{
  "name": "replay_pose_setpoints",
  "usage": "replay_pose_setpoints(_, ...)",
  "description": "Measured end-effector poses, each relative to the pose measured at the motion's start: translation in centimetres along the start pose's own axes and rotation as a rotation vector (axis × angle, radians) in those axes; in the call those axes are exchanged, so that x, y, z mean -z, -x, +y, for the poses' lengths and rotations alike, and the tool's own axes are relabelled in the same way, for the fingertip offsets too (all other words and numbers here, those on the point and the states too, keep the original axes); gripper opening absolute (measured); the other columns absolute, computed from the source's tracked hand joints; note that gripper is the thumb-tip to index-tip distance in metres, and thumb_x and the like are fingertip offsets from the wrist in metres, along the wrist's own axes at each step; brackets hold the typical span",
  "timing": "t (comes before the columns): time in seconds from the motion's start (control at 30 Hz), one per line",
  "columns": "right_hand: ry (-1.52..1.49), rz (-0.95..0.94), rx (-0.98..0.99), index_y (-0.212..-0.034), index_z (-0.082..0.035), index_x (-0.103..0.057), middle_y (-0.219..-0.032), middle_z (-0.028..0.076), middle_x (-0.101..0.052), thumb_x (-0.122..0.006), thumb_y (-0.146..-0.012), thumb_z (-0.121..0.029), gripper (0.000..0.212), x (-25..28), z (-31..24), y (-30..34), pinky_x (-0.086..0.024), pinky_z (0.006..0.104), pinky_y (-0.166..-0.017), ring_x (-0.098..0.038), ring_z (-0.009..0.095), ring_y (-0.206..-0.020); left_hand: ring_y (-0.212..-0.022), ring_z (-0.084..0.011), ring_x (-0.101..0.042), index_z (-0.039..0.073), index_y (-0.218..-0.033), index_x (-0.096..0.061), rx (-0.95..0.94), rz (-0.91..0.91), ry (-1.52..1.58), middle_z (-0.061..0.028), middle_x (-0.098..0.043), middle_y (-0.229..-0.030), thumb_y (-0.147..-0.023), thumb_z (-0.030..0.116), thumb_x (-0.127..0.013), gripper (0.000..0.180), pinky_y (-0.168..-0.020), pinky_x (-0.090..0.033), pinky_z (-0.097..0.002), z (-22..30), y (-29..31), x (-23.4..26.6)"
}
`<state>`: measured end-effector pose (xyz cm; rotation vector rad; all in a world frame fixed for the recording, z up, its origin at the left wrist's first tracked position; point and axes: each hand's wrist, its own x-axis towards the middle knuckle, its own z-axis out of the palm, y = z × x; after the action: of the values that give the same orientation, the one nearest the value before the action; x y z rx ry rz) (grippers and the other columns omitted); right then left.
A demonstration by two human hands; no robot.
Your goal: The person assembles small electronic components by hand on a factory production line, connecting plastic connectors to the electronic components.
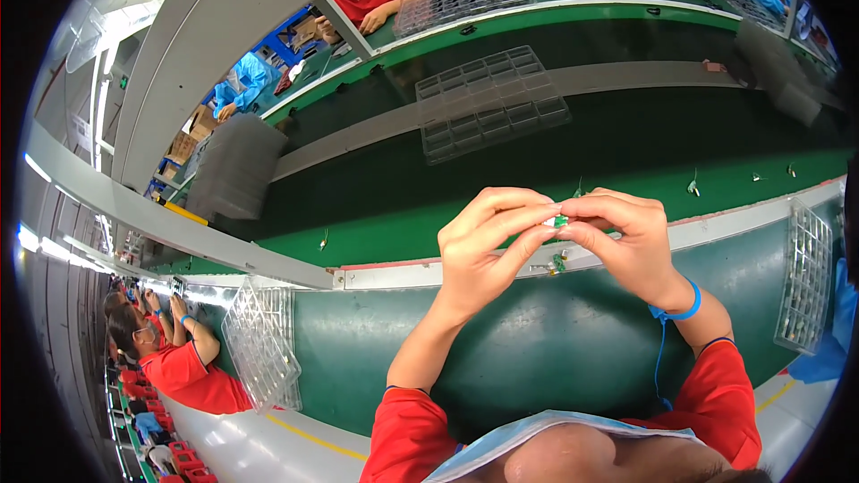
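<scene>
A small green-and-white part (560, 221), which looks like a tiny circuit board, is pinched between the fingertips of both hands. My left hand (483, 246) grips it from the left with thumb and fingers closed. My right hand (631, 237) closes on it from the other side; a blue wrist strap (684, 302) with a cord circles that wrist. Just below the fingers, another small green part with a metal piece (557, 262) lies by the pale rail (394, 277). The fingers cover much of the held part.
Beyond the rail runs a green conveyor belt (626, 143) with scattered small wired parts (694, 184) and a clear compartment tray (492, 103). Clear trays stand on the bench (358, 331) at left (261, 344) and right (803, 277). Co-workers sit across the belt and at far left.
</scene>
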<state>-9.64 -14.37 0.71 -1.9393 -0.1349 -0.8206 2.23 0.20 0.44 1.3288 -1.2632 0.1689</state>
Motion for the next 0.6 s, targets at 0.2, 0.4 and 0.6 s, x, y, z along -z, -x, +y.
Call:
replay_pose_setpoints(0.2, -0.393, 0.022, -0.259, -0.103, 0.006, -0.066, -0.094, 0.013, -0.068, -0.068, -0.081, 0.008, 0.023, -0.1, -0.2, 0.0, -0.058, 0.0285, -0.076, -0.068, 0.018, -0.084, -0.078, -0.0208, -0.066, 0.001, -0.099, -0.072, -0.188, -0.036, -0.224, -0.0136, -0.068, -0.092, -0.07, -0.006, -0.075, 0.029, -0.066, -0.055, -0.0268, 0.1, -0.1, 0.2)
replay_pose_setpoints(0.4, -0.443, 0.122, -0.28, -0.104, 0.007, -0.064, -0.097, 0.014, -0.068, -0.068, -0.082, 0.008, 0.023, -0.3, -0.4, 0.2, -0.057, 0.029, -0.081, -0.068, 0.018, -0.088, -0.077, -0.0172, -0.066, 0.001, -0.101, -0.072, 0.04, 0.046, -0.101, -0.0125, -0.068, -0.091, -0.077, -0.004, -0.072, 0.024, -0.063, -0.055, -0.0255, 0.4, 0.6, -1.1)
replay_pose_setpoints(0.6, -0.253, 0.12, -0.177, -0.101, 0.007, -0.064, -0.097, 0.015, -0.068, -0.069, -0.081, 0.008, 0.021, -0.7, -0.5, 0.3, -0.057, 0.0291, -0.081, -0.068, 0.019, -0.089, -0.077, -0.0168, -0.067, -0.001, -0.1, -0.071, 0.113, 0.039, -0.053, -0.0131, -0.067, -0.091, -0.083, -0.003, -0.067, 0.018, -0.067, -0.057, -0.0253, 0.2, 0.8, -1.1)
